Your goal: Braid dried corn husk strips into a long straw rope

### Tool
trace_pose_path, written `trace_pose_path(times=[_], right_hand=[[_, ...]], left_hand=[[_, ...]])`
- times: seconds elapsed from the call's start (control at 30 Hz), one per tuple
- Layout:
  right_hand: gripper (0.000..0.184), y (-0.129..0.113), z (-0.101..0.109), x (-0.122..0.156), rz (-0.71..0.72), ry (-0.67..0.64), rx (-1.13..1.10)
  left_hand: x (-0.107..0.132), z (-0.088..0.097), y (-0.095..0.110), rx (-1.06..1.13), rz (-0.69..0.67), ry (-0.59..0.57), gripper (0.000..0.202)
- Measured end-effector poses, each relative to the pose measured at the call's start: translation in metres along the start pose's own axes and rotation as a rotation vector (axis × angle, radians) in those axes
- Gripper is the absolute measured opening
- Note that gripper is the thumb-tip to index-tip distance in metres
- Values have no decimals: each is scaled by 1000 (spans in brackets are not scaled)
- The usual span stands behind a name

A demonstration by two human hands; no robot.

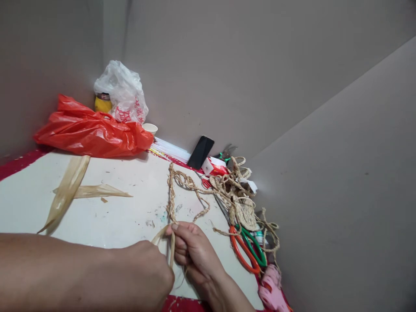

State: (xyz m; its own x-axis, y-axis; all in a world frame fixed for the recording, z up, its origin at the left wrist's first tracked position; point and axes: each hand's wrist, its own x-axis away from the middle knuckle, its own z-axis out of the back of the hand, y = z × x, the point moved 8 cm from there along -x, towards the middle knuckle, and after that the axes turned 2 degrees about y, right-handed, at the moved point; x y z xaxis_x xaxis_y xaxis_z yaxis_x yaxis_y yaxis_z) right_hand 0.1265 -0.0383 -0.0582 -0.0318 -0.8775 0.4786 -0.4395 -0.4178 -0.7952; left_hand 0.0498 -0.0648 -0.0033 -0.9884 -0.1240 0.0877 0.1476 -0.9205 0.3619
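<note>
A braided cord of dry tan husk runs down the table toward me. At its near end, my right hand pinches it between thumb and fingers. My left hand is a closed fist just beside and below, with a pale husk strip running from the pinch into it. Its fingertips are hidden behind the back of the hand. Another loose strand hangs down between the two hands. Two flat dry husk strips lie crossed on the table at the left.
Coiled braided cord is heaped at the right edge, near orange-handled scissors, green-handled scissors and a pink glue gun. A phone leans against the wall. A red plastic bag and a white bag stand back left.
</note>
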Motion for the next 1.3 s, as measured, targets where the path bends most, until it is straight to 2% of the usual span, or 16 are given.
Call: trace_pose_path(times=[0.07,0.13,0.17,0.2,0.23,0.27,0.3,0.37,0.43,0.53,0.73,0.9,1.1,1.2,1.3], right_hand=[[24,-4,1,1,3,-13,-28],[25,-7,0,2,-2,-33,-54],[25,-9,0,2,-7,-45,-61],[25,-10,-1,3,-14,-57,-66],[24,-10,-2,3,-23,-70,-64],[24,-11,-3,3,-26,-80,-58],[25,-11,-3,2,-25,-91,-49],[26,-11,-4,1,-31,-121,-26],[27,-10,-4,1,-46,-149,12],[29,-10,1,1,-52,-165,106],[32,-13,12,-2,50,-126,366],[36,-23,6,1,149,-126,600],[32,-46,5,18,283,-41,1096],[32,-54,6,26,302,-57,1324],[29,-72,7,33,360,-4,1494]], left_hand=[[-3,24,-17,248,106,151,13],[-9,44,-42,335,218,302,24],[-8,55,-62,493,321,486,20],[-8,58,-77,652,389,608,15],[-12,51,-88,834,424,641,12],[-19,39,-94,1039,445,606,12],[-26,23,-94,1226,456,509,13],[-35,-3,-88,1421,480,324,15],[-36,-10,-85,1397,471,282,21],[-34,0,-86,1250,402,319,25],[-32,4,-92,1030,395,257,29],[-33,-2,-94,1133,396,334,26],[-32,-3,-98,1132,451,439,22],[-30,-9,-100,1155,500,480,19],[-29,-15,-102,1170,547,509,15]])
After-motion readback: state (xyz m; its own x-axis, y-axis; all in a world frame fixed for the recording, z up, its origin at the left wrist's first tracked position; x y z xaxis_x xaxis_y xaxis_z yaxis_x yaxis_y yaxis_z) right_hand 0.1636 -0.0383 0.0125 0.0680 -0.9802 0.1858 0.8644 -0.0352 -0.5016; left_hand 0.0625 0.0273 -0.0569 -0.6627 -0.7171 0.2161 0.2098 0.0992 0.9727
